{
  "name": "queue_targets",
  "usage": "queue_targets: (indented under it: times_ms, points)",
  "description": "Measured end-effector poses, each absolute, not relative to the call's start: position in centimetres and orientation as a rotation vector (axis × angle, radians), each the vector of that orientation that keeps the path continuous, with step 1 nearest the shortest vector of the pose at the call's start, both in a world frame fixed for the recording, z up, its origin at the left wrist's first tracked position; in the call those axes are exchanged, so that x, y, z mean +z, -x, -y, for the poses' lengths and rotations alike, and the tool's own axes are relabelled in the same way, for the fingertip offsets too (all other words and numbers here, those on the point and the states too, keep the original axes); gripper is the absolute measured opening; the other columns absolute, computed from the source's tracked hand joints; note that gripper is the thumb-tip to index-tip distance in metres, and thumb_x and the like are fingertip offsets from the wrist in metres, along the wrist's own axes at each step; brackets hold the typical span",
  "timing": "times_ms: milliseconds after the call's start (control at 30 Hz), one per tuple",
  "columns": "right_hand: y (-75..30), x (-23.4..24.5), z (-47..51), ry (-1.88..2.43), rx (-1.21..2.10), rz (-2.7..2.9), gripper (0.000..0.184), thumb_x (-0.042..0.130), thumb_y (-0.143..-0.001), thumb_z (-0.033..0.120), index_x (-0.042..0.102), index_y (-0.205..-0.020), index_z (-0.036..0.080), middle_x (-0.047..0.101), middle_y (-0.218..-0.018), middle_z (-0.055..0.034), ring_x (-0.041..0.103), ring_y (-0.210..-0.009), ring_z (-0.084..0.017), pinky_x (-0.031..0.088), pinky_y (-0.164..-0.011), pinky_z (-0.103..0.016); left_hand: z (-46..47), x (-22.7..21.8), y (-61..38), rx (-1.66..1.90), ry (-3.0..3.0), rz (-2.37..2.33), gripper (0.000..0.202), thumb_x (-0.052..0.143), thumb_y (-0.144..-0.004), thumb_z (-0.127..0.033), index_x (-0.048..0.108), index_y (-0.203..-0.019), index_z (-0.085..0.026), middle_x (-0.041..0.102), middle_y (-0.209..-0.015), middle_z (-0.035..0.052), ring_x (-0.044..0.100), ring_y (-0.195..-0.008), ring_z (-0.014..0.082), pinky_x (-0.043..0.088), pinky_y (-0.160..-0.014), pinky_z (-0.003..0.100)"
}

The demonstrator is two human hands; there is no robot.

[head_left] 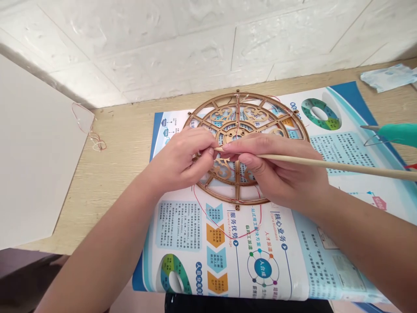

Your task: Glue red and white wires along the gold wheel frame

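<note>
Over a round brown openwork frame with spokes and scroll cut-outs, my two hands meet at the tip of a long pale wooden stick. My right hand is closed around the stick close to its tip, and the shaft runs off to the right edge. Thumb and forefinger of my left hand are pinched together right at the tip; what lies between them is hidden. Thin red and white wires run along the frame, and a red wire loops out below it.
Beneath the frame lies a printed blue-and-white poster on a wooden table. A turquoise-handled tool with a metal tip rests at right, near a crumpled wrapper. A white board with loose wires stands left; a white wall rises behind.
</note>
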State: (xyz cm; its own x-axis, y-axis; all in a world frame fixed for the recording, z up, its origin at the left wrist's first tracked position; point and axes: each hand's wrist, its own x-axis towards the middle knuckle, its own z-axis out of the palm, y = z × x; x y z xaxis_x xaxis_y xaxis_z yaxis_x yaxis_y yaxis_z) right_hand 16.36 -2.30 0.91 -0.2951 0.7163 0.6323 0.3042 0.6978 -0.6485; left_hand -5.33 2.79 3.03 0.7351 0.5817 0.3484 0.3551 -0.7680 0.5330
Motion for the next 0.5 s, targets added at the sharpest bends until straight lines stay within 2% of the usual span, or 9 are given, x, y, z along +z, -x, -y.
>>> queue_targets:
  times_ms: [167,400,500]
  points:
    - [-16.43,0.69,2.15,0.758,0.464,1.908,0.026,0.061,-0.101,0.013,0.076,-0.119,0.024,0.083,-0.106,-0.0029,0.079,-0.099,-0.016,0.064,-0.088,-0.026,-2.85,2.86,5.47,0.758,-2.529,-0.716,0.022,0.048,-0.091,-0.004,0.06,-0.081,-0.018,0.065,-0.073,-0.0009,0.055,-0.068,0.013,0.045,-0.072,0.03]
    - [-16.5,1.14,2.68,0.796,0.295,2.073,0.028,0.058,-0.103,0.013,0.072,-0.126,0.021,0.081,-0.109,-0.0069,0.078,-0.096,-0.017,0.064,-0.08,-0.026,-3.02,2.32,5.24,0.835,-2.582,-0.756,0.02,0.048,-0.087,-0.003,0.06,-0.079,-0.018,0.062,-0.07,-0.0011,0.054,-0.066,0.0125,0.046,-0.07,0.028]
    - [-16.43,1.29,2.85,0.787,0.287,2.076,0.032,0.057,-0.102,0.01,0.071,-0.128,0.023,0.081,-0.11,-0.0062,0.078,-0.097,-0.016,0.064,-0.08,-0.024,-3.11,2.23,5.34,0.855,-2.578,-0.761,0.022,0.047,-0.087,-0.003,0.058,-0.077,-0.019,0.062,-0.07,-0.0014,0.054,-0.066,0.0126,0.047,-0.07,0.028]
